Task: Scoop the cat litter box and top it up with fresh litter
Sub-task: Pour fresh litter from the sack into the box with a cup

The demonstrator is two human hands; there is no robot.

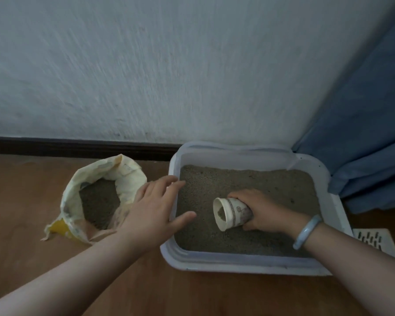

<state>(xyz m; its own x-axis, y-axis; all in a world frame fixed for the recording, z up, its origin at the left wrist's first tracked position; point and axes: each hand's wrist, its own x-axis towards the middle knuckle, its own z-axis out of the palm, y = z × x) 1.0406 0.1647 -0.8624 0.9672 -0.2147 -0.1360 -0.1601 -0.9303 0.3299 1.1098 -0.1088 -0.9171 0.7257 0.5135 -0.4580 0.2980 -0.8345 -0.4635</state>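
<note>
A white litter box [249, 262] sits on the wooden floor against the wall, filled with grey litter [249, 179]. My right hand [258, 209] is inside the box, gripping a paper cup [228, 213] that lies on its side with a little litter in its mouth. My left hand [156, 206] hovers with fingers spread over the box's left rim, holding nothing. To the left stands an opened cream and yellow litter bag [78, 195] with grey litter visible inside.
A white slotted scoop or grate [372, 239] lies on the floor right of the box. A blue curtain [363, 133] hangs at the right, touching the box's corner. A dark baseboard [66, 145] runs along the white wall.
</note>
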